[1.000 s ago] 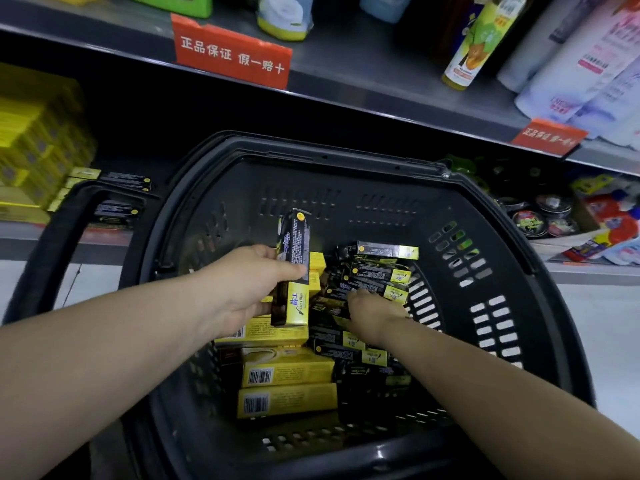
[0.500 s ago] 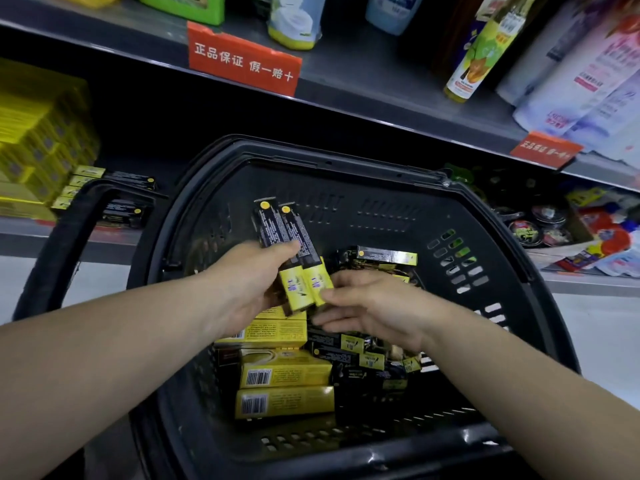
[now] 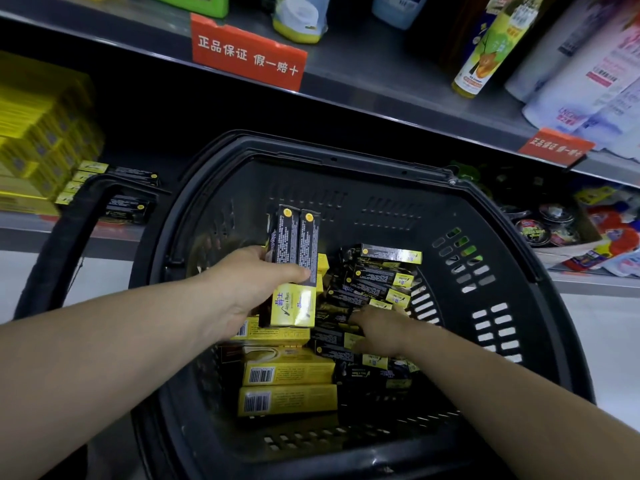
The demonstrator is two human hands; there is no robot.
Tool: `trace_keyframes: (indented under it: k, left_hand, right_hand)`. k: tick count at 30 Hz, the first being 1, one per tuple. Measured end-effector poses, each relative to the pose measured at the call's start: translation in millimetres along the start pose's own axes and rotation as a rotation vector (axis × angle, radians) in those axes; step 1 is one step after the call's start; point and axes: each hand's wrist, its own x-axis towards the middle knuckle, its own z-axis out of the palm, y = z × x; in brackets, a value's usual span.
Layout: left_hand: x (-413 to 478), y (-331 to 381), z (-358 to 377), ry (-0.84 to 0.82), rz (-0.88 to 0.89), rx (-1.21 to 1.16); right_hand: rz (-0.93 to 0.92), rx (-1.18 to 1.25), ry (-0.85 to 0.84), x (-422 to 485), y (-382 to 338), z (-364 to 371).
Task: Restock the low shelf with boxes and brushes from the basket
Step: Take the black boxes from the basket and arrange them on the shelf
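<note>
A black plastic basket [image 3: 485, 237] stands in front of the low shelf [image 3: 114, 233]. My left hand [image 3: 249, 289] grips two slim black-and-yellow boxes [image 3: 294, 258] upright over the basket's middle. My right hand [image 3: 377, 330] reaches down into the pile of black-and-yellow boxes [image 3: 381, 275] on the basket's right side, its fingers curled on one of them. Larger yellow boxes [image 3: 287, 400] with barcodes lie stacked at the basket's front. Matching slim boxes [image 3: 128, 206] lie on the low shelf at left.
The basket's black handle [image 3: 65, 244] arches at left, in front of the shelf. Stacked yellow boxes [image 3: 38, 140] fill the shelf's far left. Round tins [image 3: 540, 226] and bright packets [image 3: 613, 237] sit on the shelf at right. Bottles stand on the upper shelf [image 3: 346, 81].
My right hand has left the second slim box in my left hand and dropped back into the pile at the basket's right. My left hand now holds both boxes upright.
</note>
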Motion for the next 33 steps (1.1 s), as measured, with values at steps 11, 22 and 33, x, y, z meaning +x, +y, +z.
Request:
trace_keyframes:
  k: [11, 22, 33]
  left_hand:
    - [-2, 2, 1, -0.017, -0.011, -0.048]
    - [-4, 9, 2, 0.025, -0.018, -0.234]
    - [-8, 12, -1, 0.099, 0.063, -0.042]
  right_hand:
    - [0.139, -0.006, 0.058, 7, -10, 2]
    - [-0.181, 1.507, 0.075, -81, -21, -71]
    - [-0.413, 1.223, 0.109, -83, -35, -72]
